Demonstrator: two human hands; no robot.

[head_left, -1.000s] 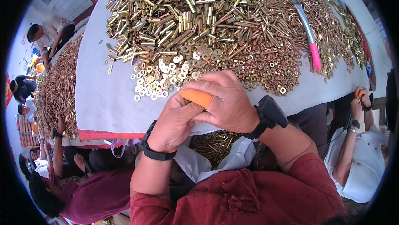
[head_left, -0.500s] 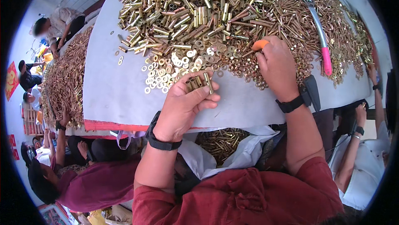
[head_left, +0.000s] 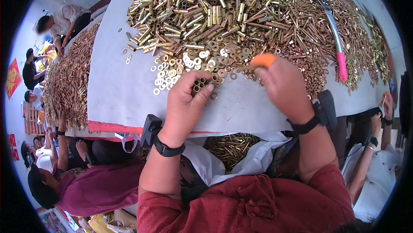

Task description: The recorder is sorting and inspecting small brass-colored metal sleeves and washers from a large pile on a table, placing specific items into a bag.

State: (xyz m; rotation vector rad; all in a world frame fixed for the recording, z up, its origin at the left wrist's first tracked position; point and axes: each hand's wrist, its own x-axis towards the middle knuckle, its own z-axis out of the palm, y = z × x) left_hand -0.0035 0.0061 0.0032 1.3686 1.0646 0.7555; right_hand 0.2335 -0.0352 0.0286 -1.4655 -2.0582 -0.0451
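My left hand (head_left: 186, 97) is closed around a small bunch of brass-coloured metal tubes (head_left: 200, 85), whose round open ends face up. It hovers over the near edge of a pile of flat washers (head_left: 170, 70). My right hand (head_left: 286, 87) wears an orange finger cover (head_left: 263, 61), and its index finger and thumb are drawn into a pinch pointing left. What the pinch holds, if anything, is too blurred to make out. Small hex nuts (head_left: 313, 76) lie beside this hand. Beyond both hands rises a large heap of loose tubes (head_left: 193, 13).
A tool with a pink handle (head_left: 341, 67) lies on the heap's right side. Below the table edge, a white sack (head_left: 262, 155) holds more metal pieces (head_left: 232, 149). Co-workers sit on both sides; another heap (head_left: 71, 78) covers a table at left.
My left hand has turned, so the tubes' open ends now face up. My right hand has moved slightly down from the nuts, its orange-covered finger now pointing left.
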